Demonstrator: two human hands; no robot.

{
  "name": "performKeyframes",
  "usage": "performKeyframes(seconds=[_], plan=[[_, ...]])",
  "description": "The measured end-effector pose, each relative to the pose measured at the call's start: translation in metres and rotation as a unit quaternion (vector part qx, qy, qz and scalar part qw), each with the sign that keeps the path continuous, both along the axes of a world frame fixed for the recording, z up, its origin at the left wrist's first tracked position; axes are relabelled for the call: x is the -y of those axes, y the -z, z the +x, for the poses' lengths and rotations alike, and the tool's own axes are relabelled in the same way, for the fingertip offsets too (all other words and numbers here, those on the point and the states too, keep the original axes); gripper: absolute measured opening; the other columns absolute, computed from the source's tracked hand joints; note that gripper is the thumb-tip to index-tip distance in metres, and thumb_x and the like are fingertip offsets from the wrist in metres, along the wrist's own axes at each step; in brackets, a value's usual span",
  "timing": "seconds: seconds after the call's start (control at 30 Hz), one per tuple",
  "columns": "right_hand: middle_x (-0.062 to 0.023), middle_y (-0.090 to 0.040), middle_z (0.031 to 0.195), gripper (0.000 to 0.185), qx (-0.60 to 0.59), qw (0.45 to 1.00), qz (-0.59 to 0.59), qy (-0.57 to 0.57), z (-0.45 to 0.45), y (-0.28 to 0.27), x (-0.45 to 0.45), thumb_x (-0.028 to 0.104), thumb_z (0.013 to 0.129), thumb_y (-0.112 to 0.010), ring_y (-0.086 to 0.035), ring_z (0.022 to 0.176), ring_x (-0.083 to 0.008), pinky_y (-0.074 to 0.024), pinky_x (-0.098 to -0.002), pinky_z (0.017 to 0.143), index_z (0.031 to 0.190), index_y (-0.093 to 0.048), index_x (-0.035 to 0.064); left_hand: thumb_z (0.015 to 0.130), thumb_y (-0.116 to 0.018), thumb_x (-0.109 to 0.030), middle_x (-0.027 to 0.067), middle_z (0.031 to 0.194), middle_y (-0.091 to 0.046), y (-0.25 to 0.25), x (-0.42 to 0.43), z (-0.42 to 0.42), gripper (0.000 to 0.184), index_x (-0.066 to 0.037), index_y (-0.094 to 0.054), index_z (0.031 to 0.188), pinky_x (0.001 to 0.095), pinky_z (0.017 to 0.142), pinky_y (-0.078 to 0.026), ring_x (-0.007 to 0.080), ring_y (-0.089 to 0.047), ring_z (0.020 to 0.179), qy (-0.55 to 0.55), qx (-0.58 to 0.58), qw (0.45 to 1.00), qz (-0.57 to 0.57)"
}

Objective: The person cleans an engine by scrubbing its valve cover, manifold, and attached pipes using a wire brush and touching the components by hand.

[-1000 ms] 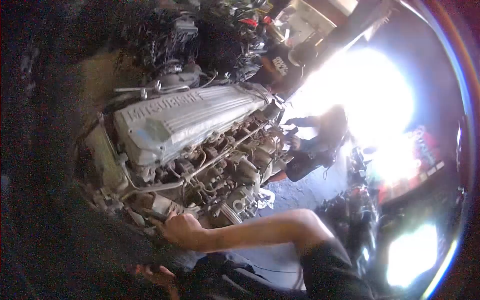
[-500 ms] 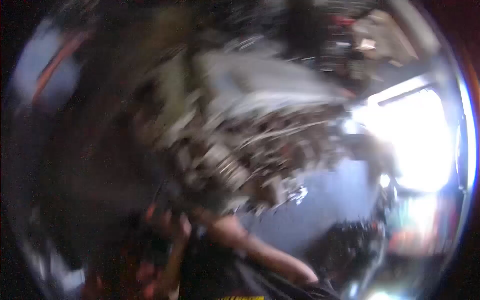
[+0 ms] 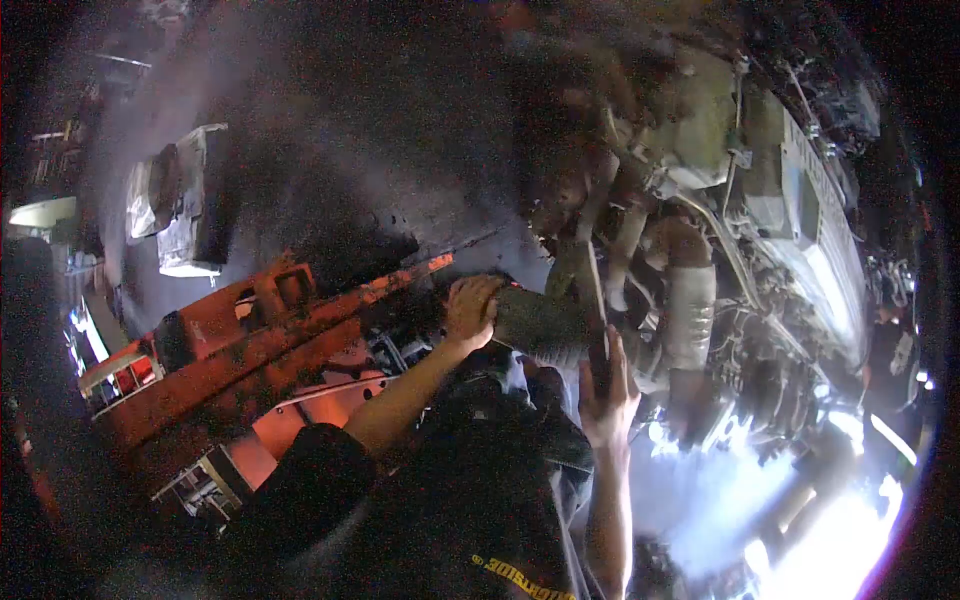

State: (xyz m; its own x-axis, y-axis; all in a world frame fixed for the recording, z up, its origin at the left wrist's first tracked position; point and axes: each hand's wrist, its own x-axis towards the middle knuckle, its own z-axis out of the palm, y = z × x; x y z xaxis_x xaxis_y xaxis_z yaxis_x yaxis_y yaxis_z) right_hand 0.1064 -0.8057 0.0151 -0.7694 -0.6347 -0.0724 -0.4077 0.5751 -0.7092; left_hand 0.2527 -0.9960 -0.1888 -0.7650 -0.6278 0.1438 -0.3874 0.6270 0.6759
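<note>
My left hand [image 3: 470, 312] rests over the left end of a dark, ribbed cylindrical part [image 3: 545, 325], its fingers bent around the edge. To the right, my right hand [image 3: 608, 400] is raised with the thumb and fingers on either side of the dark lower end of a long narrow bar [image 3: 590, 265]. The bar rises beside the cylindrical part toward the greasy metal machinery. What kind of parts these are, I cannot make out. Part of my right palm's contact is hidden.
An orange-red steel frame [image 3: 240, 375] runs diagonally at the left. Grimy engine-like machinery [image 3: 690, 300] with pipes fills the right side, beside a pale ribbed metal housing [image 3: 815, 240]. A white boxy object [image 3: 190, 215] stands at the upper left. Bright light glares at the lower right.
The view has swung from a heavy blur to a steadier one, and the machinery now lies farther right. Both hands, smeared low in the frame before, are now up at the cylindrical part and the bar.
</note>
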Motion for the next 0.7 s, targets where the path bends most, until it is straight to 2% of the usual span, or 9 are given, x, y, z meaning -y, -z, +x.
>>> performKeyframes(seconds=[0.1, 0.2, 0.3, 0.4, 0.53, 0.6, 0.63, 0.67, 0.7], plan=[[-0.0226, -0.067, 0.11, 0.059, -0.053, 0.992, -0.061, -0.092, -0.013, 0.018, 0.015, 0.007, 0.088, -0.069, -0.066, 0.088, -0.036, -0.0524, -0.0414, 0.077, 0.144, -0.048, 0.0021, 0.09, -0.055, -0.021, 0.0125, 0.119, -0.066, 0.004, -0.002, -0.001, 0.032, -0.008, -0.064, 0.119, 0.0481, 0.103, -0.038, 0.033, -0.059, 0.113, -0.013, -0.036, 0.999, -0.03], [-0.0223, -0.065, 0.106, 0.059, -0.067, 0.983, -0.089, -0.144, -0.025, 0.047, 0.024, 0.006, 0.088, -0.07, -0.063, 0.09, -0.0369, -0.0507, -0.0416, 0.08, 0.143, -0.049, 0.0031, 0.091, -0.056, -0.022, 0.0125, 0.115, -0.068, 0.007, -0.007, -0.002, 0.029, -0.009, -0.067, 0.114, 0.048, 0.1, -0.04, 0.0334, -0.06, 0.111, -0.067, -0.014, 0.997, 0.047], [-0.0223, -0.063, 0.107, 0.058, -0.096, 0.982, -0.071, -0.147, -0.026, 0.066, 0.027, 0.006, 0.087, -0.07, -0.06, 0.093, -0.0371, -0.0483, -0.043, 0.084, 0.142, -0.051, 0.0038, 0.093, -0.053, -0.027, 0.0128, 0.111, -0.068, 0.026, -0.007, -0.003, 0.03, -0.009, -0.069, 0.11, 0.0483, 0.099, -0.041, 0.0349, -0.061, 0.108, -0.049, -0.078, 0.993, -0.075], [-0.0207, -0.063, 0.112, 0.055, -0.122, 0.981, -0.076, -0.127, -0.022, 0.077, 0.029, 0.008, 0.088, -0.07, -0.059, 0.094, -0.0378, -0.048, -0.0433, 0.084, 0.14, -0.052, 0.0017, 0.095, -0.047, -0.032, 0.0135, 0.111, -0.068, 0.021, 0.001, -0.01, 0.036, -0.009, -0.068, 0.112, 0.0489, 0.099, -0.04, 0.0361, -0.06, 0.108, -0.041, -0.089, 0.995, 0.025], [-0.0179, -0.064, 0.12, 0.054, -0.211, 0.969, -0.056, -0.112, -0.019, 0.085, 0.026, 0.01, 0.088, -0.071, -0.059, 0.09, -0.037, -0.048, -0.0457, 0.084, 0.137, -0.052, -0.0035, 0.097, -0.039, -0.037, 0.0145, 0.109, -0.067, 0.026, -0.001, -0.014, 0.044, -0.007, -0.066, 0.114, 0.0494, 0.097, -0.04, 0.0386, -0.06, 0.106, -0.019, 0.013, 1.0, 0.021], [-0.0183, -0.065, 0.109, 0.053, -0.207, 0.967, -0.075, -0.129, -0.019, 0.086, 0.022, 0.01, 0.087, -0.071, -0.059, 0.086, -0.0354, -0.0484, -0.0451, 0.08, 0.135, -0.053, -0.0042, 0.098, -0.034, -0.04, 0.0158, 0.112, -0.065, 0.005, 0.006, -0.015, 0.05, -0.006, -0.065, 0.117, 0.0495, 0.098, -0.039, 0.0393, -0.058, 0.108, -0.001, -0.031, 0.995, 0.092], [-0.017, -0.064, 0.093, 0.054, -0.201, 0.97, -0.057, -0.123, -0.021, 0.083, 0.025, 0.011, 0.085, -0.073, -0.058, 0.08, -0.033, -0.0482, -0.0427, 0.073, 0.132, -0.055, -0.0046, 0.099, -0.032, -0.042, 0.0169, 0.114, -0.064, 0.005, 0.008, -0.016, 0.052, -0.006, -0.064, 0.119, 0.0497, 0.098, -0.039, 0.0395, -0.057, 0.11, 0.021, -0.022, 0.994, 0.106], [-0.017, -0.064, 0.093, 0.054, -0.208, 0.97, -0.053, -0.112, -0.021, 0.079, 0.027, 0.011, 0.085, -0.073, -0.058, 0.08, -0.033, -0.0482, -0.0427, 0.073, 0.132, -0.055, -0.0046, 0.099, -0.029, -0.044, 0.018, 0.116, -0.063, 0.004, 0.01, -0.014, 0.055, -0.006, -0.063, 0.12, 0.0499, 0.098, -0.039, 0.0397, -0.056, 0.112, 0.042, -0.013, 0.992, 0.119], [-0.0157, -0.062, 0.088, 0.053, -0.201, 0.973, -0.04, -0.106, -0.019, 0.076, 0.03, 0.01, 0.083, -0.073, -0.058, 0.078, -0.0323, -0.0477, -0.0427, 0.071, 0.131, -0.056, -0.0042, 0.1, -0.027, -0.047, 0.0187, 0.119, -0.061, 0.056, 0.003, 0.008, 0.057, -0.006, -0.061, 0.122, 0.0503, 0.098, -0.039, 0.0413, -0.053, 0.116, 0.034, 0.028, 0.988, 0.147]])
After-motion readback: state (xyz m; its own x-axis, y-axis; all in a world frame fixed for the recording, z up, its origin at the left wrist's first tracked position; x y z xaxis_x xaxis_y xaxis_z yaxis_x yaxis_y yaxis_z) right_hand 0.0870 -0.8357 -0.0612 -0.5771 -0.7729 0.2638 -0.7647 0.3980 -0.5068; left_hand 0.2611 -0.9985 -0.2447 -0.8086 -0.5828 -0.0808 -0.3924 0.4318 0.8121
